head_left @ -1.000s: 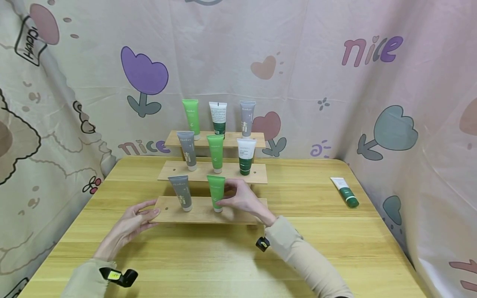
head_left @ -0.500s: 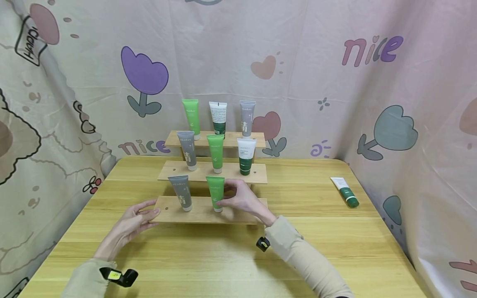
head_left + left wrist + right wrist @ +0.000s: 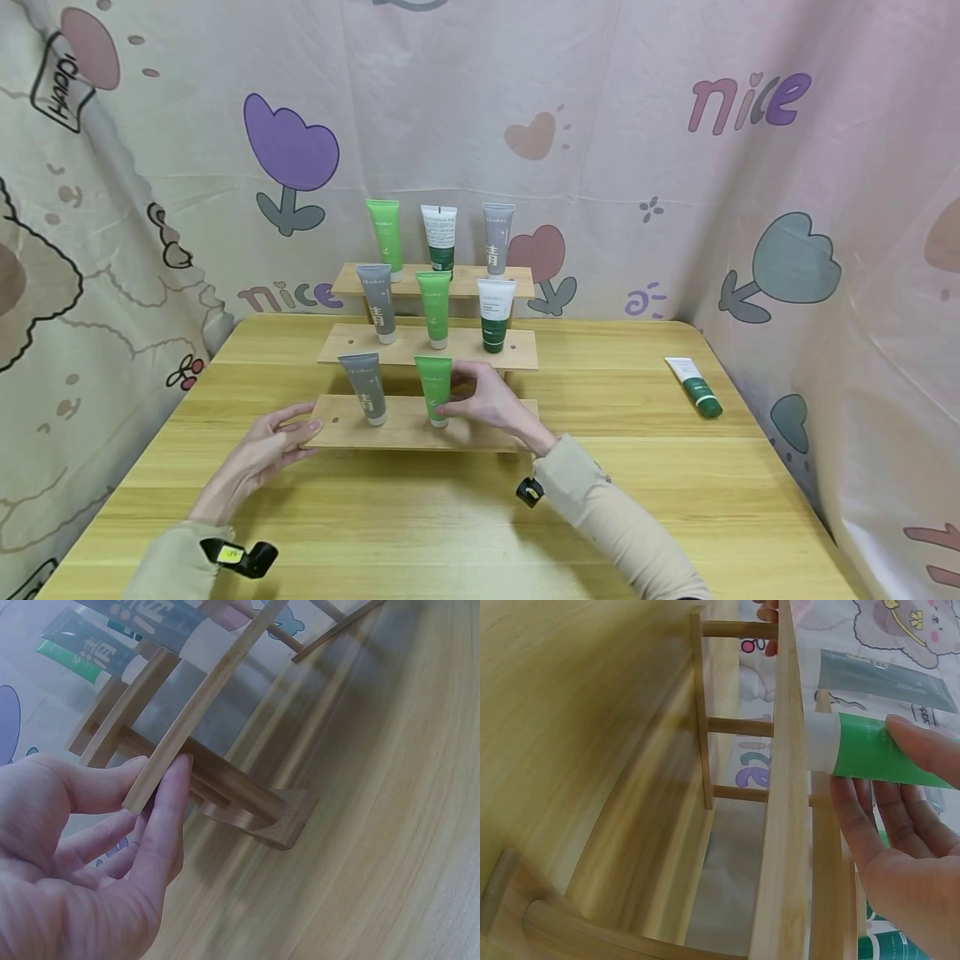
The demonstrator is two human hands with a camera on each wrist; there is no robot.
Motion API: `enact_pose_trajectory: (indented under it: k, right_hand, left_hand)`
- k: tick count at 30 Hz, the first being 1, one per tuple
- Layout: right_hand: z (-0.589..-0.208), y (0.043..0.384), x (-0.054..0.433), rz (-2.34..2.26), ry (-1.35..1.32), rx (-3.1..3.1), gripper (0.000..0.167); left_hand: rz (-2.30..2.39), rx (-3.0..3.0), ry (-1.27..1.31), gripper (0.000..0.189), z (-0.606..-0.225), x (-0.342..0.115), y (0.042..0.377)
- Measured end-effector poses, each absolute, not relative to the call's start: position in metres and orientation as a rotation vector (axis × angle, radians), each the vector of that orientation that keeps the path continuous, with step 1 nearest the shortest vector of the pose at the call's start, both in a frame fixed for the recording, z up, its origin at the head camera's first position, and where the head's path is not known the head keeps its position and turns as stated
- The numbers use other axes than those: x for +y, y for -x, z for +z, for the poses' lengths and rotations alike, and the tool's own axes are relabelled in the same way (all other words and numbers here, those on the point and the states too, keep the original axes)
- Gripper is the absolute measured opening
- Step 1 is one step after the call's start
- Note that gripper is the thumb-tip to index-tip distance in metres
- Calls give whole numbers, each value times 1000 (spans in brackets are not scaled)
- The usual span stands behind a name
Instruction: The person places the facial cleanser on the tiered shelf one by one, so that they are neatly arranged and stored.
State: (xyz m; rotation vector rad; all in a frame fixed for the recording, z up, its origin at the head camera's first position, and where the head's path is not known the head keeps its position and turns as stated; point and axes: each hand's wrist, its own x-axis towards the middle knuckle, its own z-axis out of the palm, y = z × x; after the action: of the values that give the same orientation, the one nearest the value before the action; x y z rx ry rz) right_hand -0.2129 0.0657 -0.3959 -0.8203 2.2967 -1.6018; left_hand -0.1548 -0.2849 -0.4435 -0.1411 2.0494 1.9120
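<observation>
A three-tier wooden display rack stands on the table. My left hand pinches the left end of its lowest board between thumb and fingers, as the left wrist view also shows. On that board my right hand holds a green squeeze tube between thumb and fingers. The tube stands on its white cap, cap down at the board. Left of it on the same tier is a grey squeeze tube, standing apart from both hands.
The middle tier bears a grey tube, a green tube and a white-and-green tube. Three more tubes stand on the top tier. Another white-and-green tube lies at the table's right. A printed curtain encloses the back and sides.
The top of the green tube in my right hand has shifted very slightly left and down. My left hand and the rack stay where they were.
</observation>
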Motion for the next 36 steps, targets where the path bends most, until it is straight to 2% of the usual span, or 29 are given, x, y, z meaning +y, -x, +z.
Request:
enact_pose_trajectory:
  k: [12,18,24,36]
  right_hand:
    - [-398,213,66,-1601,831,2298,44]
    - [-399,212,76,-1678,863,2194,52]
    - [-400,213,106,-1760,930,2167,47]
    - [-404,220,194,-1920,737,2413,37]
  left_hand:
    - [1902,2062,127,78,-444,-286,155]
    - [1893,2065,130,78,-445,-286,155]
    - [1872,2079,130,77,-445,-286,155]
    - [1889,2070,140,77,-446,-286,154]
